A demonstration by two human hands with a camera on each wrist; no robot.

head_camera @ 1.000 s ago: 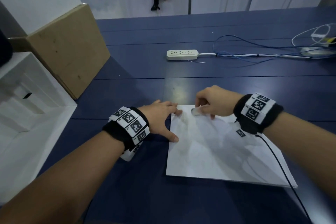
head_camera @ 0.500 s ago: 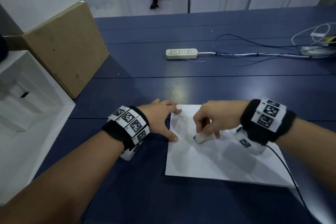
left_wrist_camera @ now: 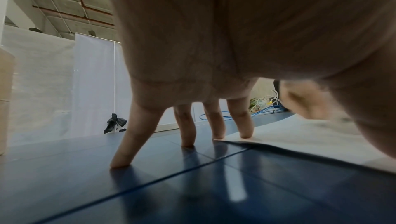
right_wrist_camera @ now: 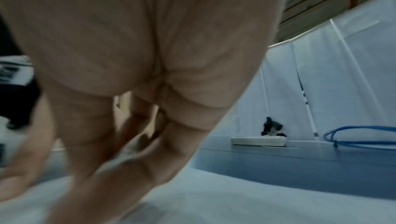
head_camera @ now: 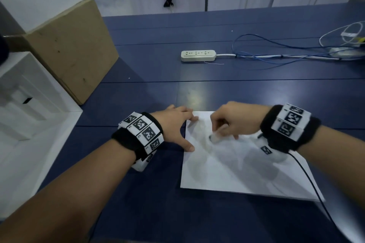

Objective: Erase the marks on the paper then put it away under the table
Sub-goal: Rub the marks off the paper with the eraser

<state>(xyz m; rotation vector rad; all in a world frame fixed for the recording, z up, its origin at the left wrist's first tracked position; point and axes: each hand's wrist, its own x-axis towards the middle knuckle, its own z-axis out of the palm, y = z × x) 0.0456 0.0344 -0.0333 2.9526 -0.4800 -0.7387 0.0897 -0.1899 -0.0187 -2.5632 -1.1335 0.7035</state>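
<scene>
A thick black band (head_camera: 126, 142) is worn on the left wrist and another black band (head_camera: 292, 140) on the right. White blocks (head_camera: 143, 131) with black square patterns are fixed on both. A thin black cable (head_camera: 314, 179) is hung from the right band. Both arms are left bare.

eraser (head_camera: 215, 137) — blurred in right hand (head_camera: 235, 119)

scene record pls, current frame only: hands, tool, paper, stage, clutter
left hand: spread flat, fingertips pinning paper's left edge
right hand: grips eraser, tip on paper
paper: flat on blue table
stage: erasing; paper not yet put away
clutter: power strip, blue cables, cardboard box
</scene>
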